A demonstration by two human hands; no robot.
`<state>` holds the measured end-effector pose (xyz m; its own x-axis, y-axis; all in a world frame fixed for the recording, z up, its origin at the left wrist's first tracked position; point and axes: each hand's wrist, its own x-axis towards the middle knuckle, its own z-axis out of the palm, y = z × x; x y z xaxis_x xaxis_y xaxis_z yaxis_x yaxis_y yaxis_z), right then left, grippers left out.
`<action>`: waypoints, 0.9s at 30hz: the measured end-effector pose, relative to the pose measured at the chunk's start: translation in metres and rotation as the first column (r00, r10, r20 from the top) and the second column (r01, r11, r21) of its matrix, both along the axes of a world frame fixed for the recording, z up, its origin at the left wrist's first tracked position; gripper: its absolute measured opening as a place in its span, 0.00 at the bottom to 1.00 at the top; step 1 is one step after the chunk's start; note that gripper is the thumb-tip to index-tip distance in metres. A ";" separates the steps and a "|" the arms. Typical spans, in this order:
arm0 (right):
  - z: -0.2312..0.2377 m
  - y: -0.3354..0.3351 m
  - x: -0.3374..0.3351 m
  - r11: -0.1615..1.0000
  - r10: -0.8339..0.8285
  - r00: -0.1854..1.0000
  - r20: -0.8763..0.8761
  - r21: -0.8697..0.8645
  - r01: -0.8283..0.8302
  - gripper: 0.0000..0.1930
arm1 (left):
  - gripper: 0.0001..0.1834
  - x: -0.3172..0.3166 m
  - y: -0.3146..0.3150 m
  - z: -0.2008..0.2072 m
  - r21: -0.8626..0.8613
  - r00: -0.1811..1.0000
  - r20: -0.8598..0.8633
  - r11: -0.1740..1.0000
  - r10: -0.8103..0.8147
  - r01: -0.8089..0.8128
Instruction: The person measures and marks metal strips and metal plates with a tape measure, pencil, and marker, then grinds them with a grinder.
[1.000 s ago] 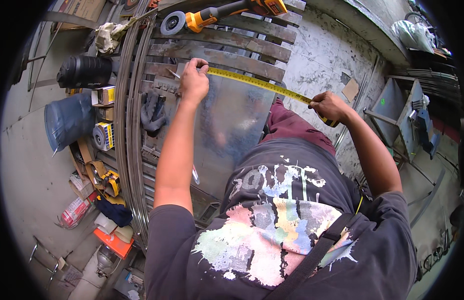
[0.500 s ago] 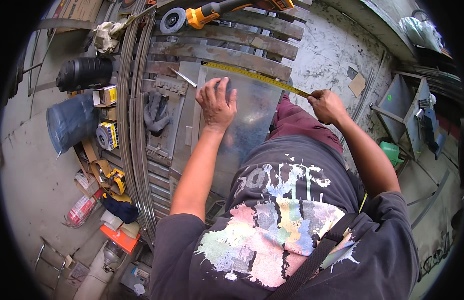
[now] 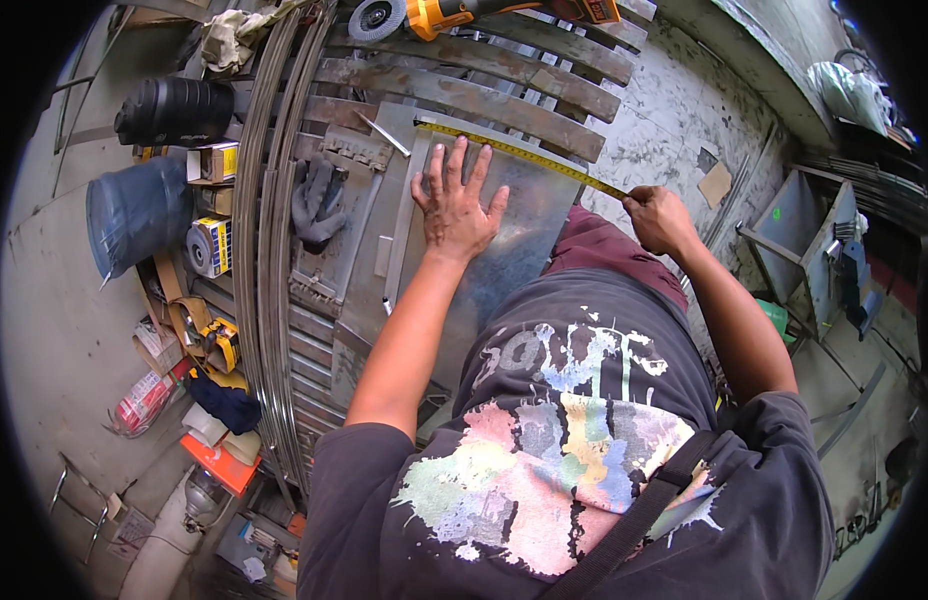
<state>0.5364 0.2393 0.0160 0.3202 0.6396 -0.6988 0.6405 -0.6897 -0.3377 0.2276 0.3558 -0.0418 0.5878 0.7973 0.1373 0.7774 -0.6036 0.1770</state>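
Observation:
A grey metal sheet (image 3: 524,215) lies on the slatted metal bench in front of me. Along its far edge stretches a yellow tape measure (image 3: 544,158), its hooked end near the sheet's far left corner. My right hand (image 3: 661,218) grips the tape at its right end, beyond the sheet's edge; the tape's case is hidden. My left hand (image 3: 461,205) rests on the sheet with fingers spread, just nearer than the tape, holding nothing. Left of the sheet's far corner lies a thin pointed silver scriber-like tool (image 3: 384,134). A grey work glove (image 3: 317,205) lies farther left.
An orange-and-black angle grinder (image 3: 434,14) rests on the bench slats (image 3: 464,88) at the far side. Long metal rods (image 3: 256,200) run along the bench's left. Beyond them stand a black jug (image 3: 174,112), a blue drum (image 3: 141,215) and boxes. A metal frame (image 3: 799,235) stands at right.
My left hand has spread its fingers wider and shifted slightly right and nearer on the sheet. The whole view has shifted a little. The right hand still holds the tape.

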 end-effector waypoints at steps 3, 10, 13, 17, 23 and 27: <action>-0.001 -0.001 -0.001 1.000 0.013 1.000 0.011 0.009 -0.013 0.18 | 0.36 0.000 0.000 0.001 -0.008 1.000 -0.003 1.000 0.001 -0.001; 0.003 0.002 -0.002 0.999 0.022 1.000 0.005 -0.031 -0.022 0.18 | 0.36 0.001 0.001 0.001 -0.044 1.000 -0.017 0.999 0.004 -0.004; 0.002 0.001 -0.001 0.999 0.023 1.000 0.002 -0.042 -0.022 0.19 | 0.36 0.001 0.001 -0.002 -0.056 1.000 -0.006 0.998 0.005 -0.005; 0.003 0.002 -0.002 0.998 0.020 1.000 -0.016 -0.064 -0.021 0.19 | 0.37 0.002 0.002 0.001 -0.031 1.000 -0.002 0.999 0.012 -0.012; 0.007 0.004 -0.003 0.996 0.002 1.000 -0.019 -0.094 -0.004 0.19 | 0.37 0.002 0.003 0.003 -0.084 1.000 -0.027 0.996 0.009 -0.012; 0.007 0.002 -0.004 0.996 -0.015 1.000 -0.016 -0.083 0.014 0.19 | 0.38 0.003 0.002 0.004 -0.090 0.999 -0.044 0.996 0.012 -0.016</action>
